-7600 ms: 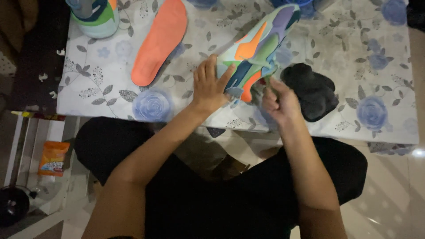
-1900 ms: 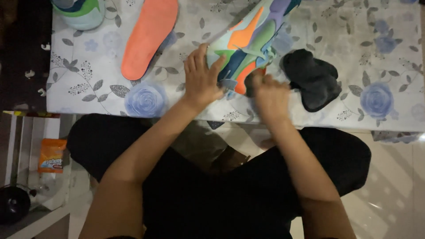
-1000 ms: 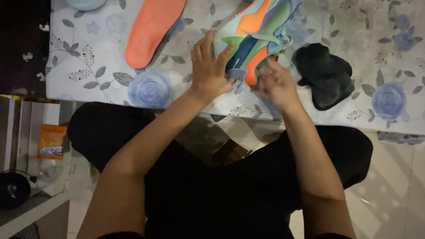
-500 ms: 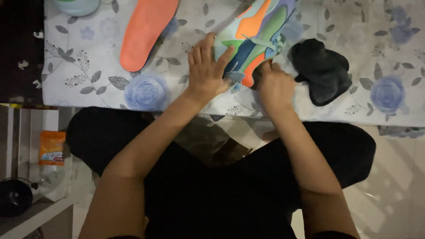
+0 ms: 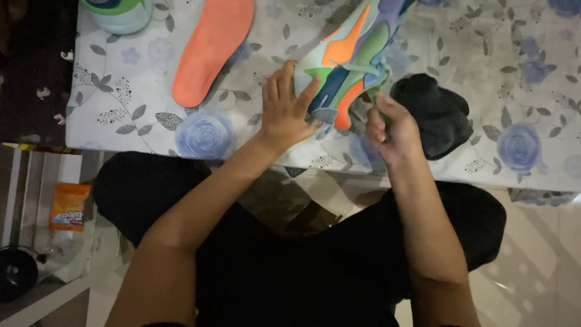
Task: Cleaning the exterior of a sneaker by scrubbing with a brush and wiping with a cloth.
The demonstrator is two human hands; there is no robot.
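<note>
The multicoloured sneaker (image 5: 354, 54) lies on its side on the floral tablecloth (image 5: 121, 97), its heel end nearest the person and its toe running off the top edge of the view. The left hand (image 5: 287, 109) lies flat and open against the shoe's near side, fingers spread upward and the thumb pressed to the teal and orange panels. The right hand (image 5: 390, 127) sits just beside the heel with its fingers curled in, pinching something pale at the shoe's rear; what exactly it grips is too small to tell. Compared with half a second ago, both hands keep much the same places on the shoe, and the right hand has closed more tightly at the heel. An orange insole (image 5: 212, 48) lies well to the left of the shoe on the cloth, with the base of a green and white second shoe (image 5: 118, 12) at the top left corner. A crumpled black sock (image 5: 436, 112) lies just right of the right hand, touching or nearly touching it. On the floor to the left, an orange packet (image 5: 69, 207) lies on a pale shelf.
</note>
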